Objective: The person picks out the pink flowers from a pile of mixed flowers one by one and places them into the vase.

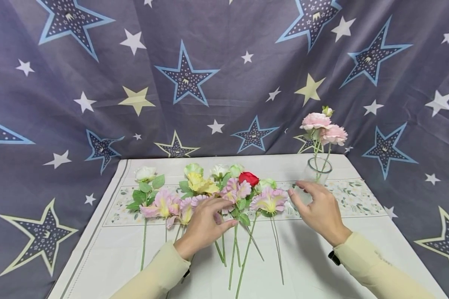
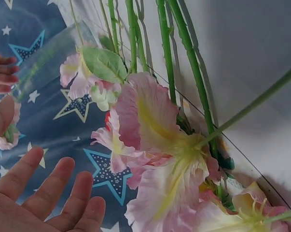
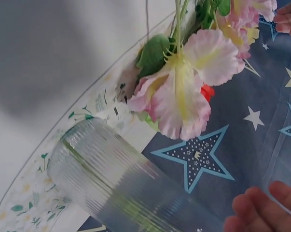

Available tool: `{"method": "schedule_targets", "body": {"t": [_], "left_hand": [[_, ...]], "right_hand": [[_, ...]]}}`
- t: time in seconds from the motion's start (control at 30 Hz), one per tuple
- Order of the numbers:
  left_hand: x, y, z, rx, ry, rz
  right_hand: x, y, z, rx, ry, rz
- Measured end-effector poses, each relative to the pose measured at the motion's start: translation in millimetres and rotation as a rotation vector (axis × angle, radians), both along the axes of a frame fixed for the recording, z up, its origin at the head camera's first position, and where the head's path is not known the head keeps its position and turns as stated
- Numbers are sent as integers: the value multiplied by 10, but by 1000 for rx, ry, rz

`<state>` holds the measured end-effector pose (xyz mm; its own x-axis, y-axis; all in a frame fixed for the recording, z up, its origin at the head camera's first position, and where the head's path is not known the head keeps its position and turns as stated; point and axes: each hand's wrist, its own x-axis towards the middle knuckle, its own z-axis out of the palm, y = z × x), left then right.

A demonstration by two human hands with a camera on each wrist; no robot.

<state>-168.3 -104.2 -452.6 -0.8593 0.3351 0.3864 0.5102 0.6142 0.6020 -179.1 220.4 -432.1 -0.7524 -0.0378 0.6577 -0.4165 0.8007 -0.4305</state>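
Note:
My left hand (image 1: 208, 221) hovers over the row of artificial flowers, fingers spread with nothing in them; in the left wrist view a pink-and-yellow iris-like flower (image 2: 159, 145) lies beside its fingers (image 2: 53, 186). My right hand (image 1: 320, 212) is held with fingers apart, near the ribbed glass vase (image 3: 111, 169) and a pink-purple flower (image 1: 270, 201). Two pink blooms (image 1: 333, 134) and a small bud stand in the vase, their stems showing through the glass. A red rose (image 1: 248, 178) and a yellow flower (image 1: 201, 184) lie between the hands.
A white rose (image 1: 146, 173) with green leaves lies at the left end of the row. Several long stems point toward the front of the white table (image 1: 307, 265). A floral runner (image 1: 353, 201) crosses the table, and a star-patterned curtain (image 1: 224, 74) hangs behind.

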Motion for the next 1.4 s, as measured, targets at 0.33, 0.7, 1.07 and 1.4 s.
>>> {"method": "schedule_targets", "body": {"t": [0.33, 0.7, 1.07, 1.4], "left_hand": [[16, -69, 16, -61, 19, 48], [61, -203, -1, -87, 7, 80], [100, -386, -42, -141, 64, 131], [147, -580, -19, -181, 114, 239]], "right_hand": [[38, -71, -108, 65, -23, 36], [91, -124, -206, 102, -46, 69], [137, -157, -305, 124, -71, 94], [149, -180, -341, 135, -54, 108]]}}
